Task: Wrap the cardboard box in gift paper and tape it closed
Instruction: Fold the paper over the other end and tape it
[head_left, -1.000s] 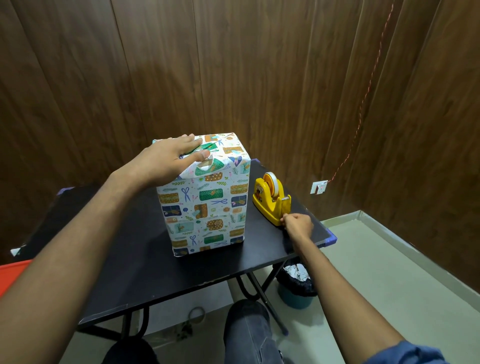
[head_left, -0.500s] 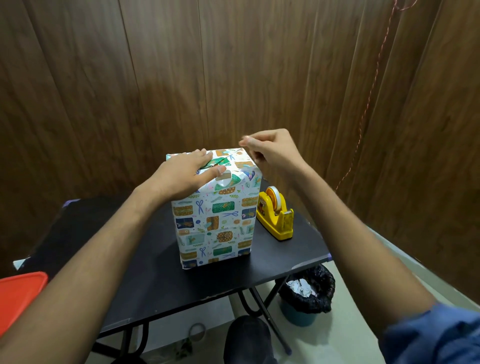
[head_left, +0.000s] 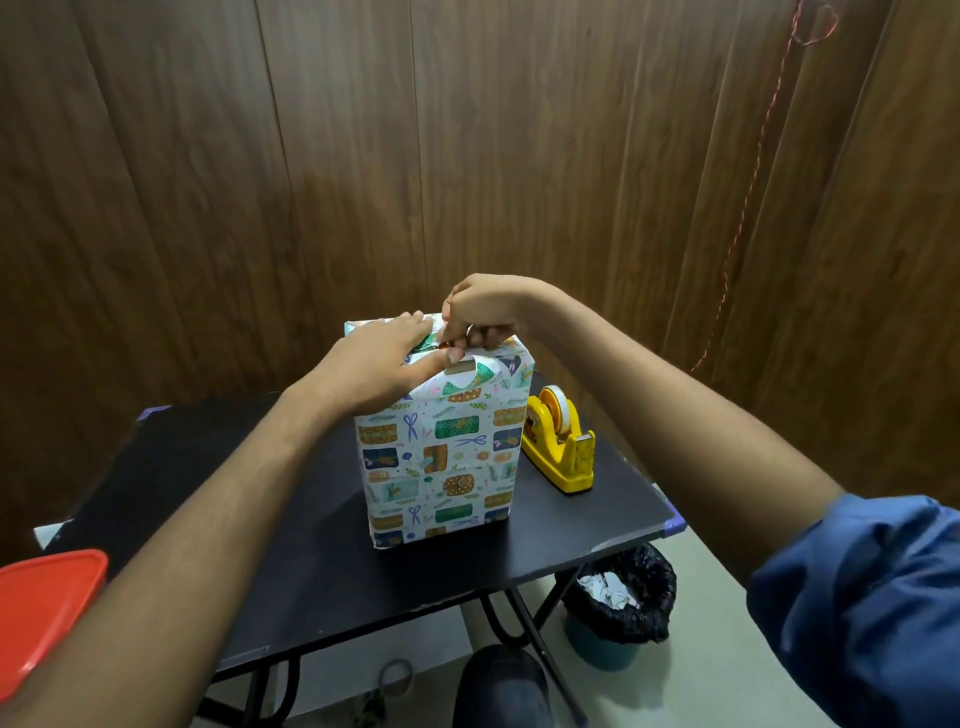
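The box (head_left: 441, 457), covered in white gift paper with a colourful print, stands upright on the black table (head_left: 322, 561). My left hand (head_left: 384, 364) lies flat on its top, fingers straight, thumb pressing the folded paper near the front edge. My right hand (head_left: 483, 312) is above the top's right part with fingers curled downward, pinching a small strip of clear tape against the paper beside my left fingertips. The tape strip itself is barely visible. A yellow tape dispenser (head_left: 561, 441) sits on the table just right of the box.
A red plastic lid or container (head_left: 41, 608) juts in at the lower left. A bin lined with a black bag (head_left: 618, 603) stands on the floor under the table's right corner. Wood-panelled walls close in behind and to the right.
My right hand left the dispenser, rose over the box and has now come down onto its top beside my left hand. The left hand has stayed on the box.
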